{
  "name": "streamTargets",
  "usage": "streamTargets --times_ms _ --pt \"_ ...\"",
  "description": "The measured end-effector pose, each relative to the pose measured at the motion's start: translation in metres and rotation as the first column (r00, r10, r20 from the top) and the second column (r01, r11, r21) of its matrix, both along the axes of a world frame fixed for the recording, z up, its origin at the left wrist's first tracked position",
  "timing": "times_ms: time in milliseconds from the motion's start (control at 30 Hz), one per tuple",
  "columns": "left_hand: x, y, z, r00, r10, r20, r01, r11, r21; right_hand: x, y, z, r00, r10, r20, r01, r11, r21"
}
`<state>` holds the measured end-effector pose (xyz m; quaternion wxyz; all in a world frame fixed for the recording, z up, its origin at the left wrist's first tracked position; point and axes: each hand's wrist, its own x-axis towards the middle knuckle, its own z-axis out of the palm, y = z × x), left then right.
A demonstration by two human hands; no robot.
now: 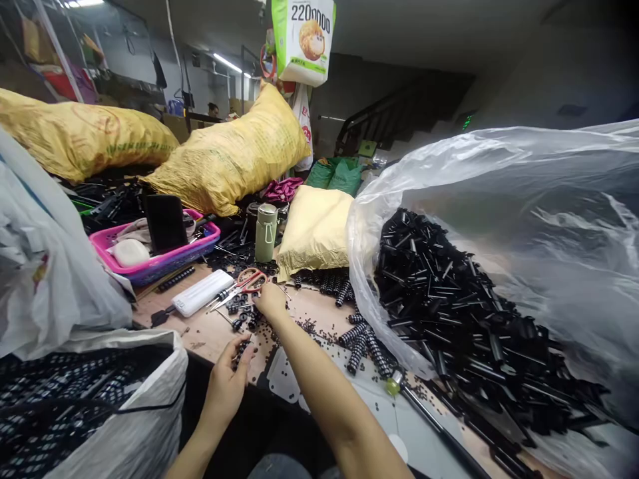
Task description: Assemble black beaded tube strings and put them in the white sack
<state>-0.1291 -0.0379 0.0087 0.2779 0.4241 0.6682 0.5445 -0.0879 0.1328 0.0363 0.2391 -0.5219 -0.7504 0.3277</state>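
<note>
My left hand (230,372) is near the table's front edge, its fingers curled round a small black ribbed part (240,352). Farther forward, my right hand (272,303) reaches down to a small heap of black ring-like parts (235,306). Its fingers look bent together, and what they hold, if anything, is hidden. Red-handled scissors (245,282) lie just left of the right hand, blades toward the left. Beside them rests a white oblong case (204,293). Several thin metal pins lie among the black parts.
A clear plastic bag (369,266) of black parts (449,299) fills the right. Black ribbed rollers (367,342) lie before it. A pink basket (150,266), green flask (266,233) and yellow sacks (234,153) stand behind. An open white sack (150,399) is at front left.
</note>
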Motion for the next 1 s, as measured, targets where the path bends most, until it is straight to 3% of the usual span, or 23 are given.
streamTargets --times_ms 133,267,433,600,767,900,967,1000 --pt "-0.009 0.003 0.003 1.0 0.02 -0.017 -0.02 1.0 0.001 0.0 -0.001 0.003 0.988 -0.039 -0.15 0.016 0.988 -0.151" --pt "-0.008 0.01 0.005 0.999 -0.02 -0.028 0.02 1.0 0.018 0.039 -0.024 0.006 0.919 -0.044 -0.391 -0.104 0.931 -0.35" --pt "0.013 0.016 0.007 0.985 -0.167 -0.038 0.167 0.986 0.006 0.095 -0.065 0.006 0.8 -0.197 -0.566 -0.187 0.815 -0.548" --pt "0.04 0.015 0.008 0.945 -0.316 -0.083 0.318 0.948 0.013 0.128 -0.086 0.002 0.702 -0.341 -0.625 -0.179 0.765 -0.618" --pt "0.059 0.012 0.005 0.899 -0.413 -0.146 0.42 0.907 0.017 0.154 -0.096 0.002 0.661 -0.403 -0.634 -0.125 0.773 -0.622" --pt "0.073 0.008 0.003 0.861 -0.476 -0.179 0.485 0.875 0.005 0.173 -0.107 0.003 0.653 -0.398 -0.644 -0.06 0.821 -0.568" --pt "0.083 0.008 0.0 0.845 -0.5 -0.19 0.51 0.86 0.005 0.182 -0.116 0.007 0.685 -0.339 -0.645 -0.019 0.876 -0.481" --pt "0.09 0.009 -0.001 0.846 -0.497 -0.194 0.51 0.86 0.019 0.186 -0.121 0.01 0.744 -0.268 -0.611 0.015 0.922 -0.386"
